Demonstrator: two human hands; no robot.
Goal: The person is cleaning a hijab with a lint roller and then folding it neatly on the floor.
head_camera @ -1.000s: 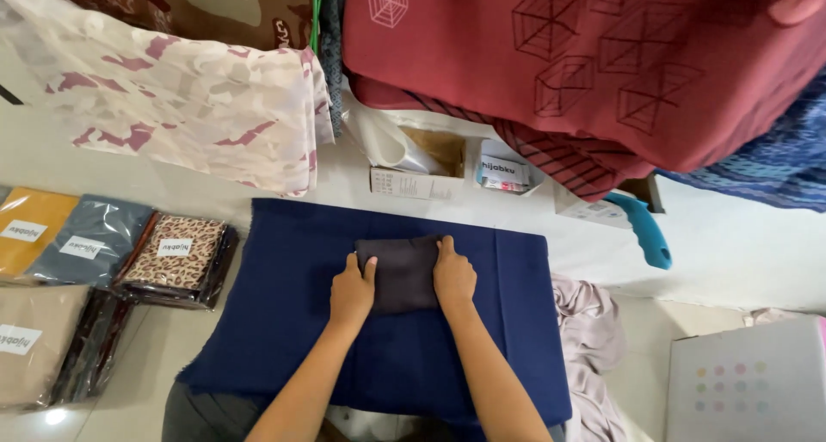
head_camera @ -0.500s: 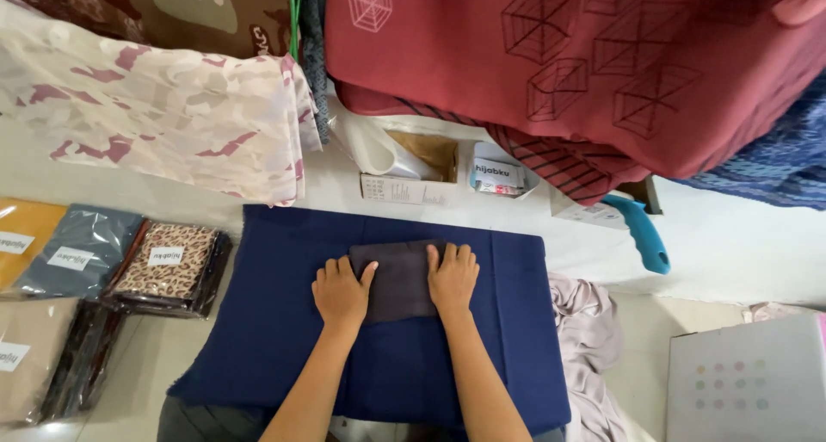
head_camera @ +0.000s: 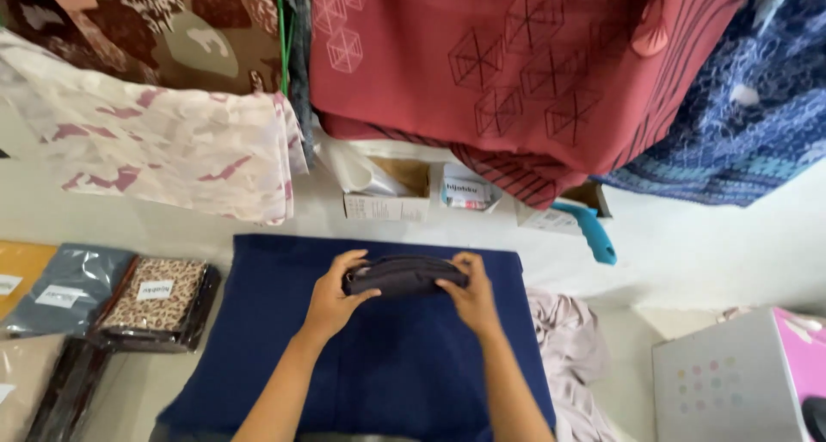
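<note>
A small dark grey folded cloth (head_camera: 404, 276) is lifted a little above a navy blue cloth (head_camera: 379, 364) spread flat in front of me. My left hand (head_camera: 334, 297) grips the folded cloth's left end, thumb on top. At its right end, my right hand (head_camera: 469, 294) holds it the same way. The folded cloth looks like a thick, narrow bundle between both hands.
Packaged folded cloths, one leopard print (head_camera: 155, 300), one grey-blue (head_camera: 69, 287), one mustard (head_camera: 17, 270), lie at the left. Hanging fabrics in pale pink, brown, maroon (head_camera: 516, 72) and blue fill the top. Small cartons (head_camera: 387, 192), a teal tool (head_camera: 596, 233), a mauve cloth (head_camera: 568, 347) and a white box (head_camera: 740, 382) sit behind and right.
Both hands lay flat pressing the dark cloth on the navy cloth. Now they grip its ends and have raised it, folded narrower.
</note>
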